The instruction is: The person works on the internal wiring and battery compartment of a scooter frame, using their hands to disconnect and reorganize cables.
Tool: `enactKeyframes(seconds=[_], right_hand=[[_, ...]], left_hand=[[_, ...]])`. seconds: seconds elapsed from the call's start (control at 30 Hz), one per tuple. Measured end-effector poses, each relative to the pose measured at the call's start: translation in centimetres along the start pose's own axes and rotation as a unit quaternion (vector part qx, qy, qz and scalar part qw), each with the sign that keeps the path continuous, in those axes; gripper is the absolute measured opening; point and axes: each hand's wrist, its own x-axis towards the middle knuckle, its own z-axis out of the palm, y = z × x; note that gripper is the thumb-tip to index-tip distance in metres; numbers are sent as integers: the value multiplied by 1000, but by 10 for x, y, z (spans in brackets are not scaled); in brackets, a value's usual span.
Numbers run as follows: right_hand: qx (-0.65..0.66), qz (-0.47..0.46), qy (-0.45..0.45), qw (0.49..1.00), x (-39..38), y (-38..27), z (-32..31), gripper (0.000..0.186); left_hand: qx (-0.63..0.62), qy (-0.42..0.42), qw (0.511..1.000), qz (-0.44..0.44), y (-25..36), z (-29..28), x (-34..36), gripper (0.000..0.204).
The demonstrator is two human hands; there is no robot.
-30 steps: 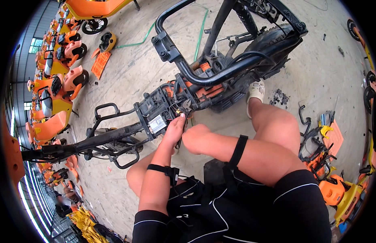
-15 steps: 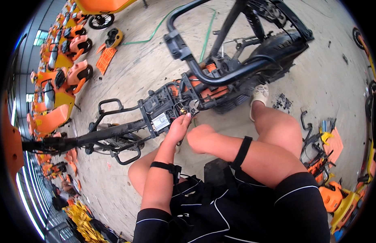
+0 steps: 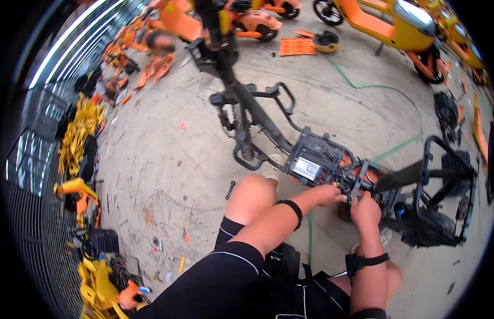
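At 4 o'clock from the centre of view, both grips are at the midsection of the stripped scooter frame (image 3: 313, 143), which runs from the steering column (image 3: 230, 80) at 12 o'clock to the rear tubing (image 3: 425, 164) at 3.

Changes noted: the view has swung left, carrying the frame rightward. The right grip (image 3: 365, 210), earlier balled and apart from the frame, is now up at its near edge, just beside the left grip (image 3: 332, 195). An adjustable wrench, earlier projecting above the left grip, can no longer be made out.

Condition of grips: fingers drawn in on both — whether either holds anything cannot be told. The silver box (image 3: 306, 168) lies at 11 o'clock from the left grip, uncovered. Assessment: work appears two-handed now, concentrated beside the exposed wiring (image 3: 335, 176). A dark wrench (image 3: 231, 190) lies on the concrete floor (image 3: 151, 133), at 9 o'clock from the left grip.
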Motion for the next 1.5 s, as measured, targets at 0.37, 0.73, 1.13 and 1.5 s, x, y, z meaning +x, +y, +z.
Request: enactKeyframes(seconds=[0.37, 0.73, 1.13, 1.5], right_hand=[[-9, 26, -42, 999, 28, -8, 30, 48], [-51, 21, -34, 998, 49, -11, 56, 43], [-132, -8, -103, 986, 51, -18, 54, 36], [-107, -149, -48, 982, 41, -7, 56, 35]], left_hand=[[-69, -18, 997, 26, -19, 37, 19, 58], [-96, 3, 995, 27, 2, 69, 15, 37], [249, -118, 961, 41, 67, -14, -46, 26], [254, -150, 954, 55, 67, -57, -76, 23]])
